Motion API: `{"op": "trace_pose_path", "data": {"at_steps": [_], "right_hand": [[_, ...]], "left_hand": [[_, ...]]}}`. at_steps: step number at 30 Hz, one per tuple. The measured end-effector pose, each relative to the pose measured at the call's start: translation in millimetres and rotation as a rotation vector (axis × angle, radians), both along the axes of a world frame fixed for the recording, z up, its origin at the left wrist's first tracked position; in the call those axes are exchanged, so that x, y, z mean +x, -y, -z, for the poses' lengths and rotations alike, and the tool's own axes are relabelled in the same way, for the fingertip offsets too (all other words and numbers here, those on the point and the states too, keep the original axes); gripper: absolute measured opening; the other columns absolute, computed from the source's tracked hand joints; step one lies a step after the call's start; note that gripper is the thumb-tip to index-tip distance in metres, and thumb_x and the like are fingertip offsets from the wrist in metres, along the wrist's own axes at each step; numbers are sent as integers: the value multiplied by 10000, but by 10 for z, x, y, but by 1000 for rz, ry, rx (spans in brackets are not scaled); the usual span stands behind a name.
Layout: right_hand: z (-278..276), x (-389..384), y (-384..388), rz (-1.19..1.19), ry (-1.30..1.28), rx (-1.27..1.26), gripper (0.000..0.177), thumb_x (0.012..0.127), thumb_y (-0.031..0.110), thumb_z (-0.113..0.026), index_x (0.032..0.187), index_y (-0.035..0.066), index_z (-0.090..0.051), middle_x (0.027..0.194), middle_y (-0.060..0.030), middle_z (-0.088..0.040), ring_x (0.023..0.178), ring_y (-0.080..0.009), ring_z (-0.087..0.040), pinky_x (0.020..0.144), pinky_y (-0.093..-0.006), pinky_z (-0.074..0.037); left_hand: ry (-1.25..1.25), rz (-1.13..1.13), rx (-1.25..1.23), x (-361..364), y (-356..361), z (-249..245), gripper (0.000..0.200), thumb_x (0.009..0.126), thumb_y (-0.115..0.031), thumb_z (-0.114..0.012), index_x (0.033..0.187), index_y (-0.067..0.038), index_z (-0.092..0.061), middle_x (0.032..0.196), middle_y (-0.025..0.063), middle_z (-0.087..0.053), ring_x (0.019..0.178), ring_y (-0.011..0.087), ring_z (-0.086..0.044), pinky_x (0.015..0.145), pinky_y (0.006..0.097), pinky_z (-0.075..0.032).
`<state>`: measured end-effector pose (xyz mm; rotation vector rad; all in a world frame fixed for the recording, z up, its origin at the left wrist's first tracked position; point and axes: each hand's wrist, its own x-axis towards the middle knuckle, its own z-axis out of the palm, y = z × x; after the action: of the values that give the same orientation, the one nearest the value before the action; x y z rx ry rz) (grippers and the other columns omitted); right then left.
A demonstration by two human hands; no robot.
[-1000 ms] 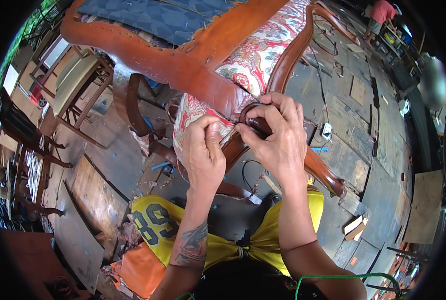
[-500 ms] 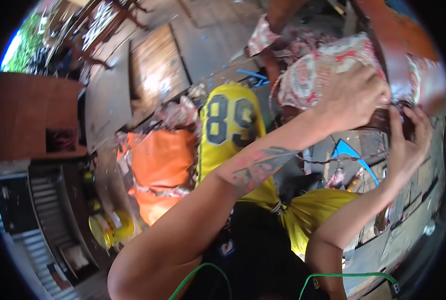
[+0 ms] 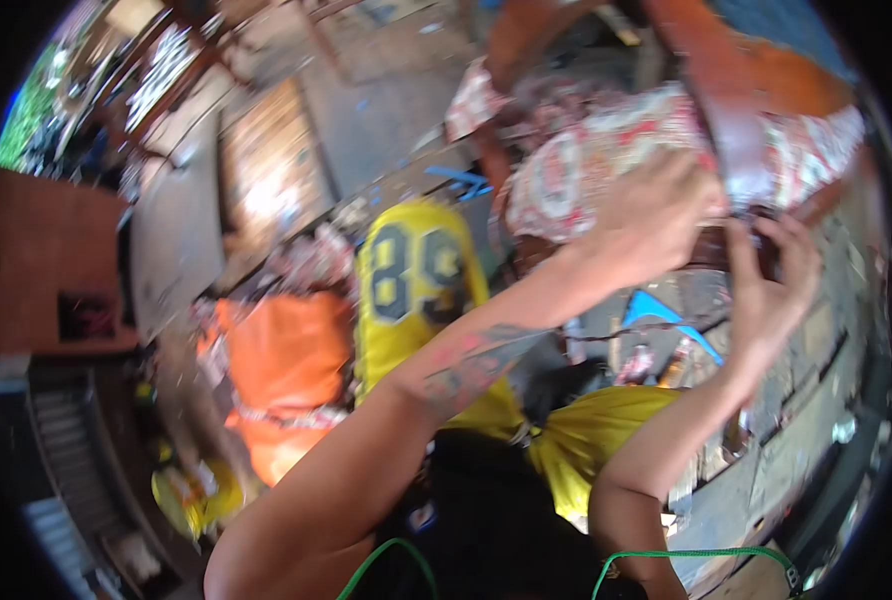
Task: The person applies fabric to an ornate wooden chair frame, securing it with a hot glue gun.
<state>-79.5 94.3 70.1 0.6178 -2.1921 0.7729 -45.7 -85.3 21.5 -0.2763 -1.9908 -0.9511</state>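
Observation:
A wooden chair with a reddish-brown post (image 3: 728, 140) and a red-and-white patterned cloth seat (image 3: 556, 185) lies at the upper right. My left hand (image 3: 666, 205), at the end of the tattooed arm, is closed against the seat's edge beside the post; what its fingers grip is hidden and blurred. Just to its right, my right hand (image 3: 778, 265) has thumb and fingers curled round the dark wooden frame (image 3: 711, 250) at the foot of the post. The two hands are close together but apart.
Yellow shorts (image 3: 416, 270) marked 89 cover my legs. Left of them sits an orange bundle (image 3: 291, 350) tied with cloth. A yellow container (image 3: 198, 497) stands at the lower left. A blue angled piece (image 3: 666, 318) lies on the slatted floor, and wooden boards (image 3: 276, 150) are farther back.
The whole view has shifted, so the chair, bundle and both hands appear farther left. Both hands remain at the same part of the chair, the left one now blurrier.

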Motion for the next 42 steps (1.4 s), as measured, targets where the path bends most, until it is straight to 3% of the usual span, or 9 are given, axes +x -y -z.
{"op": "trace_pose_path", "data": {"at_steps": [3,8,11,17,18,25,28,36,42], "right_hand": [[-22,82,60,25,23,-42,299,764,182,-970,1005,113,-807,1274,-83,-707,1222,-315,-642,1059,-448,-526],[-101,183,121,98,40,-62,308,751,201,-963,1003,120,-806,1278,-57,-701,1187,-326,-627,993,-456,-558],[-131,221,141,118,82,-81,303,751,206,-959,998,116,-808,1278,-52,-692,1182,-322,-628,975,-450,-567],[-161,241,149,126,93,-70,351,733,201,-981,1012,92,-797,1265,-81,-706,1169,-312,-650,1021,-449,-531],[-159,239,146,131,92,-69,351,733,201,-981,1012,92,-797,1265,-81,-706,1169,-312,-650,1021,-449,-531],[-136,208,132,110,82,-65,287,758,192,-954,981,96,-801,1273,-72,-680,1185,-337,-621,976,-457,-548],[-136,200,135,104,74,-70,286,756,188,-954,977,95,-799,1268,-70,-678,1180,-338,-623,971,-459,-550],[-144,216,120,92,70,-73,284,754,183,-948,972,97,-788,1265,-64,-671,1165,-338,-627,950,-464,-560],[-132,209,98,77,49,-63,287,756,184,-945,976,99,-781,1262,-59,-669,1156,-337,-627,932,-467,-562]], "left_hand": [[28,68,-8,43,75,-20,215,935,1,-713,1124,-84,-654,1075,118,-670,1024,367,-658,874,480,-520],[98,113,189,117,107,-37,120,1062,-21,-639,1181,-33,-634,1062,187,-701,972,388,-694,875,462,-546],[81,151,371,180,61,38,133,1064,12,-666,1196,-4,-655,1065,131,-721,909,228,-718,808,346,-574],[87,102,425,309,43,125,135,1080,6,-671,1212,-12,-653,1078,54,-708,919,98,-654,845,261,-532],[63,88,462,284,35,156,132,1049,0,-711,1180,-5,-690,1057,81,-728,861,152,-683,785,292,-557],[169,21,486,294,-44,230,184,973,-61,-823,1137,-36,-742,1027,87,-737,868,205,-692,752,333,-546],[-135,-112,-5,248,-65,187,265,865,-77,-894,1113,-79,-802,1023,59,-732,845,283,-669,744,414,-554],[-208,-271,-219,216,-176,258,140,941,-141,-839,1056,-96,-774,1019,52,-719,842,270,-660,736,412,-511],[-145,-71,-162,320,-280,288,160,954,-101,-815,1067,-70,-706,999,96,-704,866,310,-655,809,437,-481]]}}
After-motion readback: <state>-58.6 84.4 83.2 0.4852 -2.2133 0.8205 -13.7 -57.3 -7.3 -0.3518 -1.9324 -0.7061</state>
